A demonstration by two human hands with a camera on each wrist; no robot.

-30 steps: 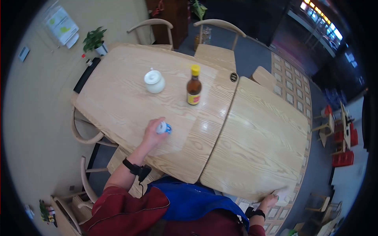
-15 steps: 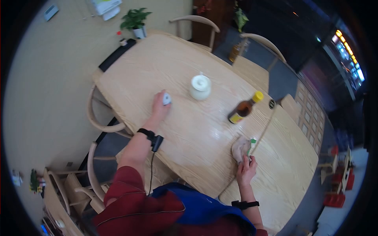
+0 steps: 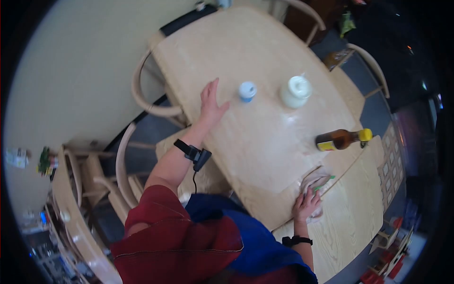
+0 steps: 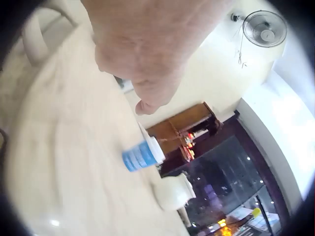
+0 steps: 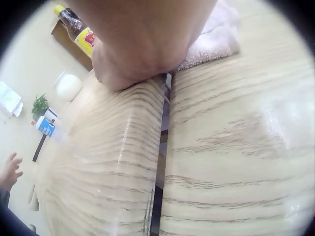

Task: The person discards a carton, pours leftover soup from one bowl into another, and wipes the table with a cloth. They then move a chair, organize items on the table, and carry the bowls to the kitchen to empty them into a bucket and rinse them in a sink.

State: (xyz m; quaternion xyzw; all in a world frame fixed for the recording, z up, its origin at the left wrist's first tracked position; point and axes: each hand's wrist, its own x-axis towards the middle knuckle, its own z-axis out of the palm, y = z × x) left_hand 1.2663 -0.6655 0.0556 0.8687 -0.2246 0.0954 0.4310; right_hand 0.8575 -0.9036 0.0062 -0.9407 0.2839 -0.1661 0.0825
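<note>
My left hand (image 3: 213,106) hovers over the table's left side, fingers spread and holding nothing. Just right of it a small blue-and-white tub (image 3: 247,92) stands upright; the left wrist view shows its blue label (image 4: 140,156) below the fingertips. My right hand (image 3: 307,204) holds a crumpled pale pink cloth (image 3: 316,178) with a green patch down on the tabletop, beside the seam. Its fingertips are hidden in the right wrist view, where the cloth (image 5: 216,39) spreads past the hand. Beyond are a lidded white jar (image 3: 296,92) and a yellow-capped brown sauce bottle (image 3: 335,140).
Two wooden tables (image 3: 255,156) stand side by side with a narrow gap (image 5: 160,162) between them. Wooden chairs (image 3: 158,111) line the left side and far end. A black strip (image 3: 189,20) lies along the far left edge by the wall.
My left hand carried the tub toward the table's left, let go of it and drew back. The right hand brought the cloth from the right table's near edge to the seam. The view turned.
</note>
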